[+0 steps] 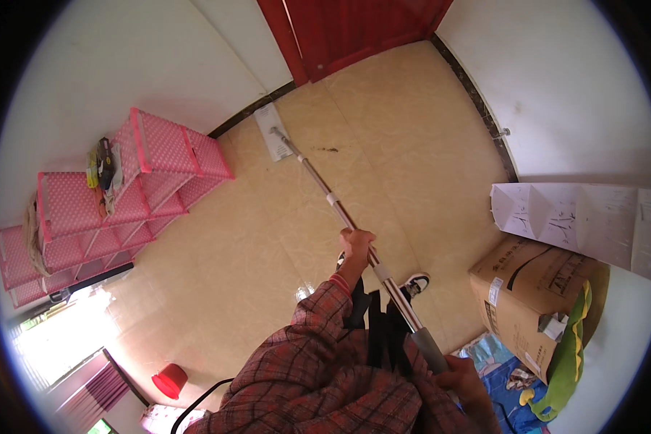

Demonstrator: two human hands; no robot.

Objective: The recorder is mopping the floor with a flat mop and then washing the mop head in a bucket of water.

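Note:
A flat mop with a long metal pole (347, 217) slants across the view, from beside my body up to the far wall. Its white rectangular head (267, 137) lies flat on the floor near the dark skirting. My left hand (356, 244) is wrapped round the middle of the pole. Lower down, my right hand (461, 377) grips the grey handle (430, 351) at the pole's near end. Right of the mop head, a small dark smear or bit of dirt (328, 150) shows on the beige tiled floor (282, 224).
Pink dotted shelves (123, 202) stand along the left wall. At the far end is a red door (369, 29). A cardboard box (521, 296), a white shelf unit (579, 217) and a green plush toy (568, 369) are on the right. A red bucket-like item (170, 380) sits lower left.

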